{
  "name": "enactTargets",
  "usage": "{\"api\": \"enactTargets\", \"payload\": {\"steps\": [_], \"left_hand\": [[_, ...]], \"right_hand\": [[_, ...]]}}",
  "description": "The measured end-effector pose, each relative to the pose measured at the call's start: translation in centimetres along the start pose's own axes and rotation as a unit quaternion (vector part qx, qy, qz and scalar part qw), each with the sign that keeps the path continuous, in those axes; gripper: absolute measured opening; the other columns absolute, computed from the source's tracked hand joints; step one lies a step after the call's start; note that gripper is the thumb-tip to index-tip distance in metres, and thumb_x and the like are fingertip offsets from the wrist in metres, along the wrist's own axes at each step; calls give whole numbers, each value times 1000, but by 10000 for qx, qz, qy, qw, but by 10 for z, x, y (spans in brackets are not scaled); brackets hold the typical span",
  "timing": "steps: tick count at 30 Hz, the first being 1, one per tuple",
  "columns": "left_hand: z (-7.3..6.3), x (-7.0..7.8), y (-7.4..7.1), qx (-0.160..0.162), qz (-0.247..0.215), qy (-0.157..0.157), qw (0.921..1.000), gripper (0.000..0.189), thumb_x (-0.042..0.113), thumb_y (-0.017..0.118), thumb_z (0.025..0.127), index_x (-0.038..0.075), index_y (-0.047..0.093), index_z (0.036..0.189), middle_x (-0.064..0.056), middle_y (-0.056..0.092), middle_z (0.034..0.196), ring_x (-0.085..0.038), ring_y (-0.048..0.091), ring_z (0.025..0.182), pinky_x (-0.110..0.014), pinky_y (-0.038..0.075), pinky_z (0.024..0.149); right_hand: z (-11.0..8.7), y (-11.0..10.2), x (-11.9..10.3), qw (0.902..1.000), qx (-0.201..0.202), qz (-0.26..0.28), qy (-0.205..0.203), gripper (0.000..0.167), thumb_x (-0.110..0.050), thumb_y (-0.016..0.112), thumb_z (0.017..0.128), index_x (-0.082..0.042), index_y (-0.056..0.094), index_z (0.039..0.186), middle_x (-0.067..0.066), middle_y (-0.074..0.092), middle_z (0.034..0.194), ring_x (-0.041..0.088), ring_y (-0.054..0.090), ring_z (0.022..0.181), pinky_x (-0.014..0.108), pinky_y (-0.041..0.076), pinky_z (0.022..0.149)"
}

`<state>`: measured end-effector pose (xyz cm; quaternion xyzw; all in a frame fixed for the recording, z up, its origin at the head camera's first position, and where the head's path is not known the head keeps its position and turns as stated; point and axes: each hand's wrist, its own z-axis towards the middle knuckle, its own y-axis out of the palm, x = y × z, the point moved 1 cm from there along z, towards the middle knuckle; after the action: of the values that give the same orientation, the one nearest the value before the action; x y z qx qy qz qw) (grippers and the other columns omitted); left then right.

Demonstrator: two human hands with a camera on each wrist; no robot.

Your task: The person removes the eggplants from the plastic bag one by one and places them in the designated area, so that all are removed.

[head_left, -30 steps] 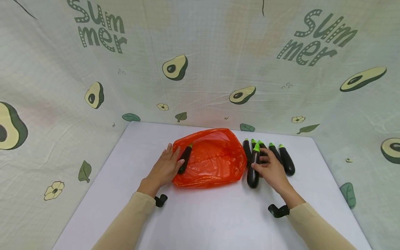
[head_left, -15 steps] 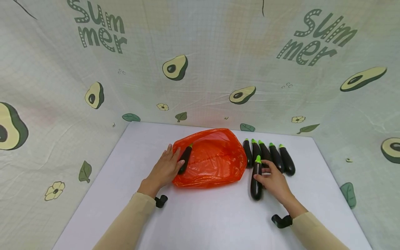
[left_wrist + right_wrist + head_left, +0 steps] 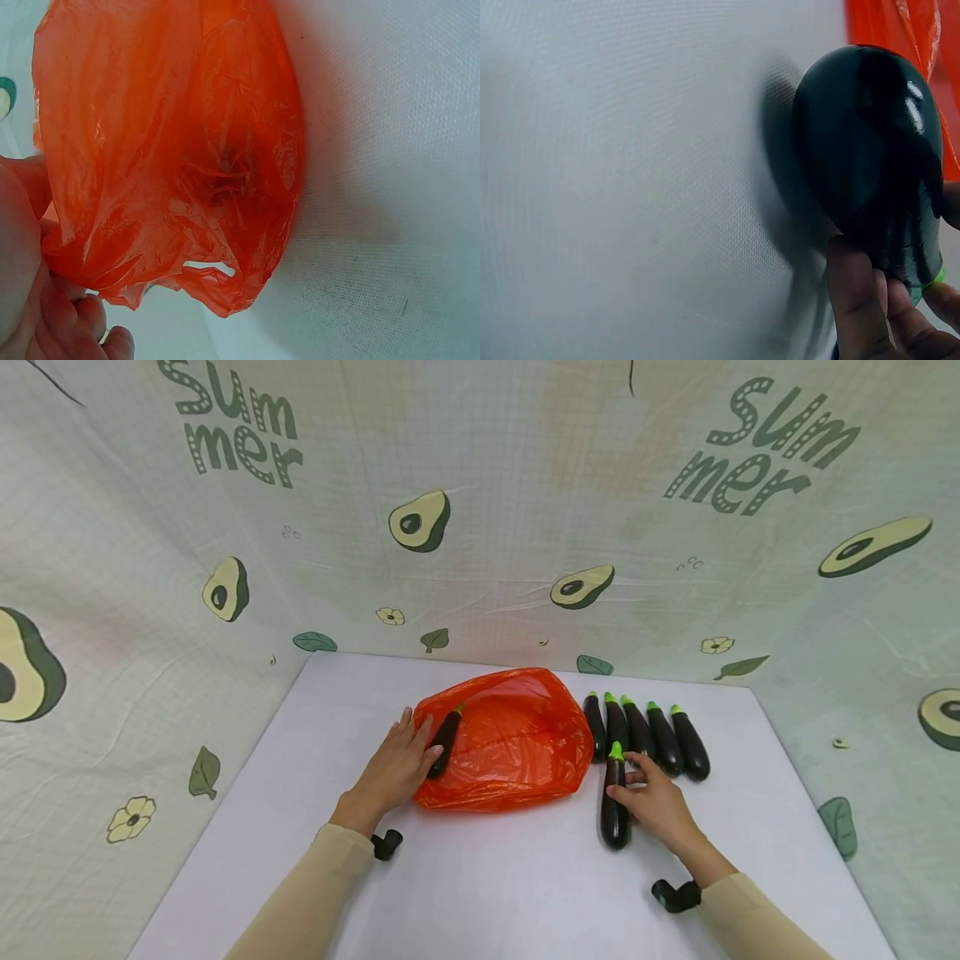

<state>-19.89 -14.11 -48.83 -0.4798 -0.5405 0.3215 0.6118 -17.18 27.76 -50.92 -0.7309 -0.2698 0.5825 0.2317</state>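
Note:
My right hand (image 3: 660, 810) grips a dark purple eggplant (image 3: 615, 814) with a bright green cap, thumb on one side and fingers on the other. In the right wrist view the eggplant's rounded end (image 3: 866, 142) hangs a little above the table, its shadow beside it. My left hand (image 3: 393, 768) holds the left rim of an orange-red plastic bag (image 3: 517, 768), with the thumb over the edge. Inside the bag, close to that thumb, lies another eggplant (image 3: 446, 743). In the left wrist view the bag's side (image 3: 172, 135) covers part of the fingers.
Several eggplants (image 3: 660, 739) lie in a row to the right of the bag, caps toward the back. All stand on a white table (image 3: 480, 885). Behind rises a cloth backdrop (image 3: 495, 527) printed with avocados. A black wrist camera (image 3: 677, 896) sits at each sleeve.
My right hand has drawn the eggplant away from the row, toward me, and most of that motion came in the first half second. The left hand and the bag have stayed put.

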Motion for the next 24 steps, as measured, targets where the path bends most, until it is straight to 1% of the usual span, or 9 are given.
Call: {"api": "enactTargets", "payload": {"steps": [6, 13, 18, 24], "left_hand": [[1, -1, 0, -4, -17, 2, 10000, 72, 41, 50, 111, 4, 24, 167, -23, 19, 174, -37, 5, 165, -55, 16, 131], [1, -2, 2, 19, 23, 26, 10000, 72, 41, 50, 111, 3, 25, 167, -24, 21, 173, -38, 5, 165, -55, 16, 132], [1, -2, 3, 54, 10, 35, 10000, 71, 40, 51, 111, 3, 26, 167, -24, 22, 173, -38, 6, 165, -55, 17, 131], [1, -3, 4, 82, -3, 49, 10000, 71, 39, 51, 111, 2, 27, 166, -25, 23, 172, -38, 7, 165, -55, 17, 131]], "right_hand": [[0, 1, 1, 10000, -19, -34, 45, 74, -26, 75, 96, -3, 40, 157, 29, 64, 130, 32, 70, 103, 34, 63, 69], [2, 3, 3, 9997, -84, -160, 156, 72, -27, 75, 96, -2, 43, 155, 30, 62, 131, 26, 69, 91, 35, 64, 68], [3, 5, 4, 9996, -86, -186, 206, 71, -28, 75, 96, -2, 44, 154, 30, 62, 131, 27, 69, 91, 36, 65, 68], [3, 8, 5, 9996, -45, -237, 154, 69, -29, 75, 95, 0, 46, 151, 31, 63, 130, 28, 70, 92, 36, 65, 67]]}}
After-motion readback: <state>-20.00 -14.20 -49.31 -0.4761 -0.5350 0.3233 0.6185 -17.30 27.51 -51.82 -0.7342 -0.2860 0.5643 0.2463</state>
